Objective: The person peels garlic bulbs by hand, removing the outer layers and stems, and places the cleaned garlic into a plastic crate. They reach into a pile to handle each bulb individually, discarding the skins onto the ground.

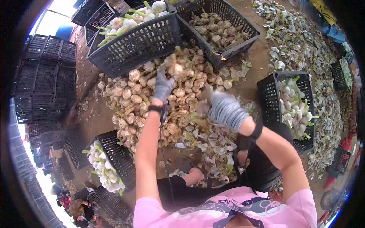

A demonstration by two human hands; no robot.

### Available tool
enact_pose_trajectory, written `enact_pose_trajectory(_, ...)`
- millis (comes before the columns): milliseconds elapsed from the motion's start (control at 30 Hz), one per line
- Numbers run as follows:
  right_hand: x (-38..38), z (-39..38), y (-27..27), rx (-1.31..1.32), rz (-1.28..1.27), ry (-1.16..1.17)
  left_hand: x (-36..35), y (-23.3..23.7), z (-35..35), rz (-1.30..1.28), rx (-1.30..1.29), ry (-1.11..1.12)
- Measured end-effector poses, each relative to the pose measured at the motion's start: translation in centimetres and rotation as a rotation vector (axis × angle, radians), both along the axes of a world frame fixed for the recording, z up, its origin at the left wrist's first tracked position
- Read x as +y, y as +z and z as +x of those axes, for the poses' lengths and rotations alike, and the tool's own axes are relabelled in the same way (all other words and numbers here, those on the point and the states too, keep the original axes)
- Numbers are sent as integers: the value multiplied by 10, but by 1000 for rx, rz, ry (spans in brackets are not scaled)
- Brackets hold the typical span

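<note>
My left hand (pixel 164 86), in a grey glove with a dark strap at the wrist, is closed on a garlic bulb (pixel 175 70) whose stalk points away from me. Under it spreads a heap of unpeeled, soil-stained garlic bulbs (pixel 135 99). To the right, my right hand (pixel 228 111), also gloved, hovers over the near right side of the heap. Motion smears its fingertips, so I cannot tell whether they hold anything. Peeled skins and leaves (pixel 213 146) lie below that hand, between my feet.
A black crate of cleaned garlic (pixel 137 45) stands behind the heap, beside a crate of dirty bulbs (pixel 228 49). More filled crates stand right (pixel 268 95) and left (pixel 119 154). Stacked crates (pixel 45 76) rise far left; skins (pixel 315 76) cover the right floor.
</note>
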State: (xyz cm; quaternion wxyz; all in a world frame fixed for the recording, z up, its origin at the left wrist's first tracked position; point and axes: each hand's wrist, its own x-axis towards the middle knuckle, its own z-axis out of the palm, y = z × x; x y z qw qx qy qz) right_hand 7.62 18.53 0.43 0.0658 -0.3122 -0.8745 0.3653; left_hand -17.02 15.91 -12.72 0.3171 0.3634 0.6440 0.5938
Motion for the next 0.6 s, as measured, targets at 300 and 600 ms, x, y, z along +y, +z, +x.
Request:
enact_pose_trajectory(300,9,-13,-18,518,-537,-104,-103,153,97,111,318,-379)
enact_pose_trajectory(600,-16,-3,45,476,-793,-31,-130,157,133,106,74,-87)
